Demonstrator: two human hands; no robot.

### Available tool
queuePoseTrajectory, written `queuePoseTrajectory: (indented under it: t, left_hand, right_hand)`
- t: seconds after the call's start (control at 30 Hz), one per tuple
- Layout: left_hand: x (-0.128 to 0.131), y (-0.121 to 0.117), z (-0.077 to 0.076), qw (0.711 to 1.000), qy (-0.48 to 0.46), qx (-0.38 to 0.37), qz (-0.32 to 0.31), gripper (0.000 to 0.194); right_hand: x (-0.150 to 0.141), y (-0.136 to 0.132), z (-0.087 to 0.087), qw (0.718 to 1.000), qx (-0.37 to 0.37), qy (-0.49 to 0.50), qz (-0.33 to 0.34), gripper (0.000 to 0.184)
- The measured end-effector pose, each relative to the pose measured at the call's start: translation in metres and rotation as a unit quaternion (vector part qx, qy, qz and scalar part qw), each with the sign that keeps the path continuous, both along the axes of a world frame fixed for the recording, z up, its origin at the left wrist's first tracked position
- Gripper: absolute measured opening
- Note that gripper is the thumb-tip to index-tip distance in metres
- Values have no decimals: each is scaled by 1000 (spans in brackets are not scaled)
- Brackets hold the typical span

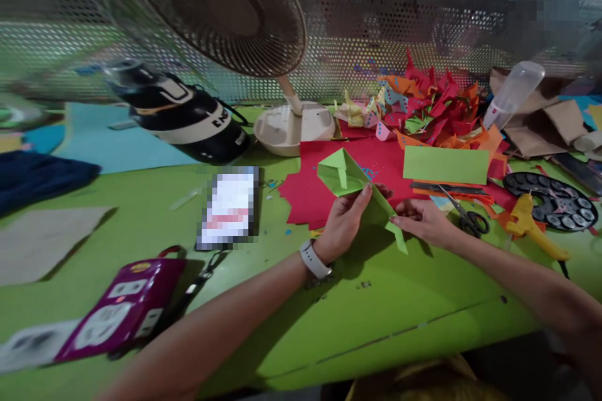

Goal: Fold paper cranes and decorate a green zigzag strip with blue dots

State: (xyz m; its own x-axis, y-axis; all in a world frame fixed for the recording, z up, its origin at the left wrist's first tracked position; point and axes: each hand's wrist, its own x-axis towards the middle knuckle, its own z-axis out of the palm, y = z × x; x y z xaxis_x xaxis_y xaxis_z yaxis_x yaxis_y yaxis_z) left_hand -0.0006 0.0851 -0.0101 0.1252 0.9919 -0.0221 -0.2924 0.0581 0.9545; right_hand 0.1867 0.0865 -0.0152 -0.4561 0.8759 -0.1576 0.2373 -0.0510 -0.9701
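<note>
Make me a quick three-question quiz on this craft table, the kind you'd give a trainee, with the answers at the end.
1. Fill in the blank: the left hand and right hand both hold the folded paper, which is coloured ____.
2. Multiple choice: what lies between the right hand and the yellow glue gun? A) phone B) scissors C) fan
3. True or false: the phone lies on the red sheet.

Key: 1 green; 2 B; 3 false.
</note>
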Motion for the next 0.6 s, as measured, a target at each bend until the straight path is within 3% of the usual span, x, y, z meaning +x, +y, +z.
queuePoseTrajectory:
  t: [0.07, 0.2, 0.43, 0.6]
  left_hand:
    - [-1, 2, -4, 1000, 5, 17, -3, 41]
    - [-4, 6, -11, 997, 20, 57, 53, 27]
    - [-12, 18, -1, 988, -28, 50, 144, 27]
    - [-24, 29, 8, 983, -52, 25, 174, 26]
  right_hand:
    - [2, 1, -1, 999, 35, -19, -11, 34]
    - [9, 9, 2, 974, 193, -90, -79, 28]
    - [28, 19, 8, 868, 427, -230, -110, 35]
    - [36, 23, 10, 800, 504, -307, -109, 34]
